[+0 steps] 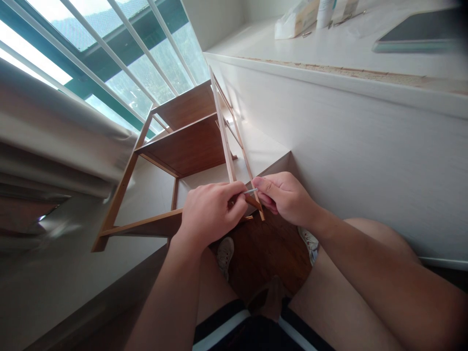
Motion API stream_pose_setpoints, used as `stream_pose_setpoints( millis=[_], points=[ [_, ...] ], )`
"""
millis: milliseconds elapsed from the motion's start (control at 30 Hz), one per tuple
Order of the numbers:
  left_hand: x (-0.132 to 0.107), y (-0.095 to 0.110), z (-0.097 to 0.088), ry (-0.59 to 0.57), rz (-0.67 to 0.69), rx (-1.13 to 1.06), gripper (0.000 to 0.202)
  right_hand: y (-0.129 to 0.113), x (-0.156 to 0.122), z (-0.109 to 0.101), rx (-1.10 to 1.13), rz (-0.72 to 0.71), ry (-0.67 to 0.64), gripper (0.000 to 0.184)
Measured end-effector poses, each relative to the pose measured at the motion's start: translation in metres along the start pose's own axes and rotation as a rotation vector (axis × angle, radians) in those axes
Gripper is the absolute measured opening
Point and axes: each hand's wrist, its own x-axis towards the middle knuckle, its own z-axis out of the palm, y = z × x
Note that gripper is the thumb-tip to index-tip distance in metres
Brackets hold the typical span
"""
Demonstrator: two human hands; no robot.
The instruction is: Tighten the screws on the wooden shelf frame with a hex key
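A brown wooden shelf rack with several boards leans in front of me, tilted in the view. My left hand is closed around the lower end of its near right post, thumb and forefinger pressed together. A thin silver metal rod, shaped like a hex key's shaft, spans the gap between both hands. Its right end is pinched in the fingers of my right hand; the other end meets my left fingertips at the post. What the rod's tip touches is hidden behind my left fingers.
On the right runs a white counter with a chipped edge, bearing a phone-like dark slab, a white tube, a plastic-wrapped packet and small screws. A barred window and curtain are left.
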Motion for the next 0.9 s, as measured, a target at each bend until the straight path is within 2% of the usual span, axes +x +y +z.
stream_pose_setpoints(
  millis=[67,167,233,367,433,733,900],
  points=[
    [0.0,0.0,-0.001,-0.003,-0.009,-0.023,0.022,-0.001,0.001,-0.005,0.102,0.029,0.016,0.056],
    [0.0,0.0,-0.002,-0.006,-0.01,-0.058,0.022,-0.004,0.0,-0.012,0.091,-0.042,0.084,0.056],
    [0.0,0.0,-0.001,-0.006,-0.009,-0.051,0.021,-0.004,-0.001,-0.013,-0.023,-0.11,0.09,0.056],
    [0.0,0.0,-0.001,-0.011,-0.004,0.005,0.023,0.0,-0.002,-0.01,-0.343,-0.233,0.0,0.053],
    [0.0,0.0,-0.001,-0.016,-0.003,0.024,0.024,0.004,-0.001,-0.009,-0.422,-0.28,-0.013,0.052],
    [0.001,0.001,-0.003,-0.017,-0.007,0.01,0.025,0.017,0.009,-0.016,-0.443,-0.467,-0.071,0.04],
    [0.0,0.0,-0.002,-0.017,-0.003,0.003,0.026,0.02,0.009,-0.015,-0.454,-0.498,-0.042,0.039]
  ],
)
